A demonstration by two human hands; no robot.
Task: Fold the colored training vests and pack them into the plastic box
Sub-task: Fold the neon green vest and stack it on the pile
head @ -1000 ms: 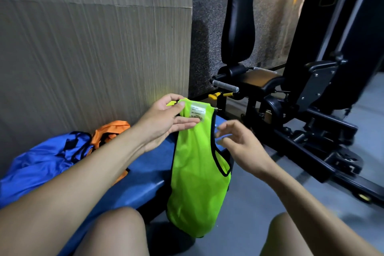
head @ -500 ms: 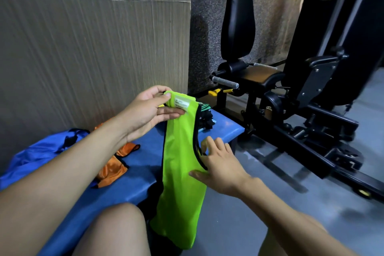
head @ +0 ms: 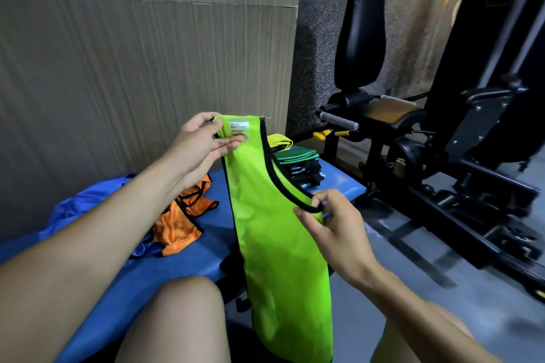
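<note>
Blue padded bench (head: 188, 262) with orange vest (head: 180, 221), blue vest (head: 79, 209) and folded stack (head: 298, 165).

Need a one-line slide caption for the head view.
Left hand and right hand hold a lime vest up over the blue bench.

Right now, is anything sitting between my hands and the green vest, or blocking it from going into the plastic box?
Nothing separates them: the left hand grips the lime green vest at its top and the right hand pinches its black-trimmed armhole. No plastic box is in view, so that path cannot be judged.
</note>
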